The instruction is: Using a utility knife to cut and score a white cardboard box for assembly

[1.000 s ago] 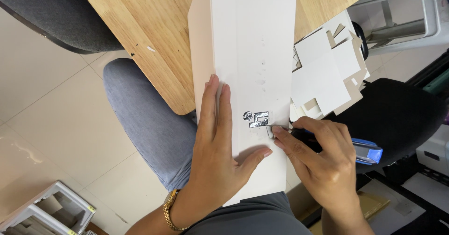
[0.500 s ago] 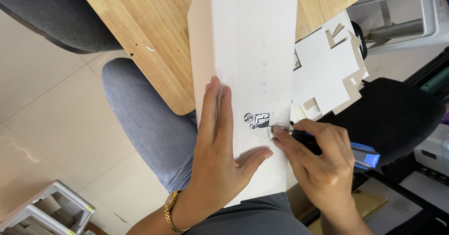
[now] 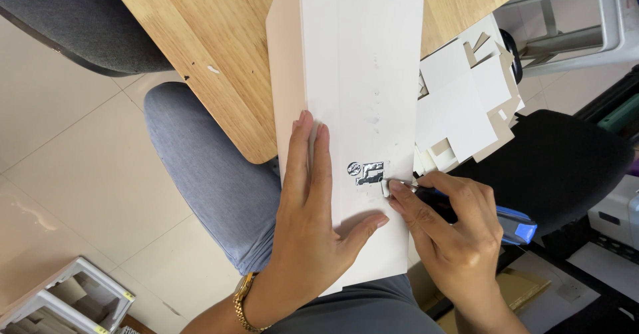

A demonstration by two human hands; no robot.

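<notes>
A long white box point(image 3: 359, 74) lies across my lap and the corner of a wooden table point(image 3: 219, 54). My left hand point(image 3: 313, 234) presses flat on the box's near part, fingers stretched along it, a gold bracelet on the wrist. My right hand point(image 3: 452, 234) grips a black and blue utility knife point(image 3: 486, 215). Its tip touches the box right beside a small dark sticker patch point(image 3: 368, 172), where a bit of white label curls up.
Folded white cardboard pieces point(image 3: 466, 101) lie to the right of the box. A black chair seat point(image 3: 552, 167) is at right, another dark chair point(image 3: 73, 21) top left. A white plastic stool point(image 3: 572, 21) stands top right, a small white shelf frame point(image 3: 60, 307) bottom left.
The right hand and knife tip have edged slightly left toward the sticker patch. The left hand stays pressed on the box.
</notes>
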